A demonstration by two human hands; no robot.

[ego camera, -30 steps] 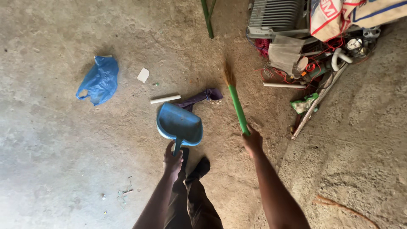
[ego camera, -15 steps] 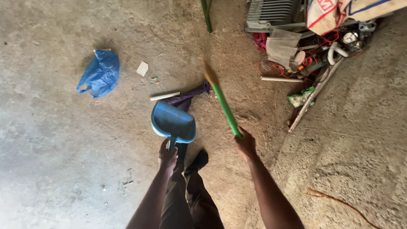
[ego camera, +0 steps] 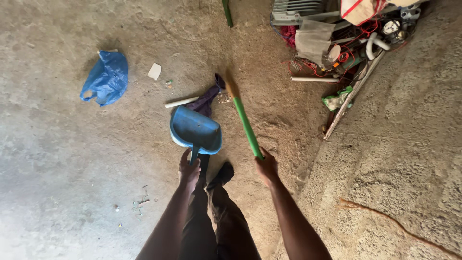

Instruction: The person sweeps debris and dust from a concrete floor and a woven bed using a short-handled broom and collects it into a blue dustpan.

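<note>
My left hand (ego camera: 189, 169) grips the handle of a blue dustpan (ego camera: 196, 130) that rests on the dusty concrete floor in front of my feet. My right hand (ego camera: 267, 168) holds the green handle of a small broom (ego camera: 243, 118); its brown bristles reach toward the floor just right of the pan's far edge. Right beyond the dustpan lie a purple rag (ego camera: 207, 98), a short white tube (ego camera: 181, 102) and a small bit of litter (ego camera: 224, 98).
A crumpled blue plastic bag (ego camera: 106, 78) and a white paper scrap (ego camera: 154, 71) lie at the left. A heap of junk (ego camera: 337, 36) with wires, pipes, a metal grille and a long stick (ego camera: 353, 95) fills the upper right. A green pole (ego camera: 227, 12) stands at top centre.
The broom head has swung left toward the dustpan's mouth. The dustpan and both hands shifted slightly with the view; the rag and tube stay beyond the pan.
</note>
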